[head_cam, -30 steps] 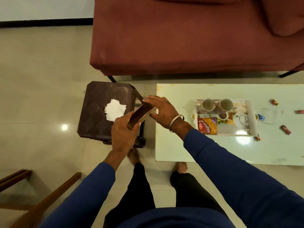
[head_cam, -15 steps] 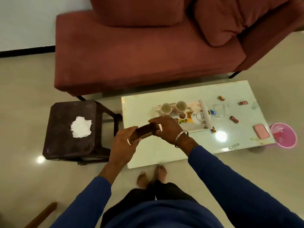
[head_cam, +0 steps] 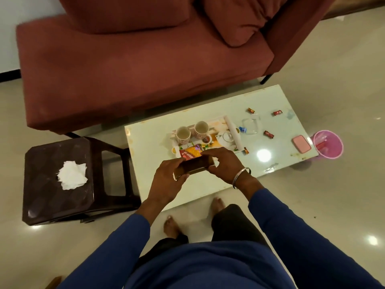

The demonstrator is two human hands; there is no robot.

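Head view shows both hands holding a flat brown box [head_cam: 194, 166] in the air over the near part of the desk [head_cam: 154, 184], just in front of the tray [head_cam: 216, 122]. The left hand [head_cam: 166, 180] curls its fingers round the box's near-left end. The right hand [head_cam: 225, 163] pinches the far-right end between bent fingers and thumb.

The box hangs right above a packet [head_cam: 190, 152] and close to two cups [head_cam: 183, 133]. Lowered carelessly, it could clip a cup rim and tip it, or land on the packet and sit crooked. It is held by its ends only, so if one hand lets go early it may swing down and slip. The desk top looks glossy, and a box set near its edge could slide off to the floor [head_cam: 333, 80].

The desk is pale, stained along its edges, and carries scattered sweets [head_cam: 268, 134], a clear dish [head_cam: 250, 126] and a pink case [head_cam: 301, 144]. A pink bin [head_cam: 328, 143] stands at its right end. To the left a dark stool [head_cam: 41, 163] bears crumpled tissues [head_cam: 71, 175]. A red sofa [head_cam: 125, 69] sits behind, and the tiled floor reflects ceiling lights.
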